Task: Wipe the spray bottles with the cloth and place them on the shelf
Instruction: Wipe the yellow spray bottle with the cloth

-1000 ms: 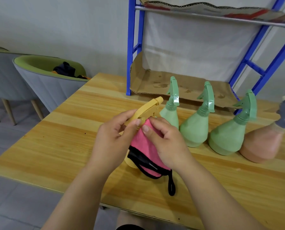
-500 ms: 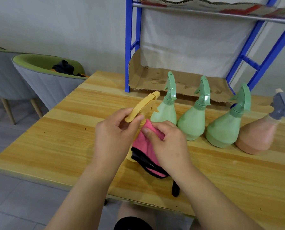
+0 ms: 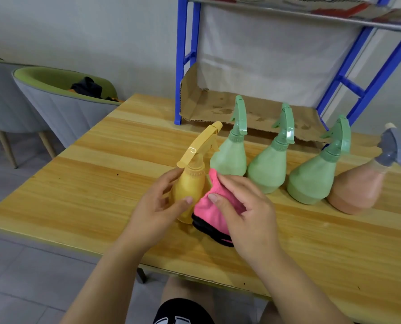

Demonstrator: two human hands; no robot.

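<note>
Yellow bottle (image 3: 191, 185) gripped by left hand (image 3: 157, 206); right hand (image 3: 243, 211) pinches pink cloth (image 3: 212, 206) (against its side).

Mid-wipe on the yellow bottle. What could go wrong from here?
1. The right hand works the pink cloth close beside the nearest green bottle; a wide stroke may knock it into the closely spaced row.
2. Only the left hand steadies the yellow bottle; if its hold slips under the wiping push, the bottle could topple.
3. The shelf's cardboard liner looks warped, so bottles may stand unsteady.
</note>
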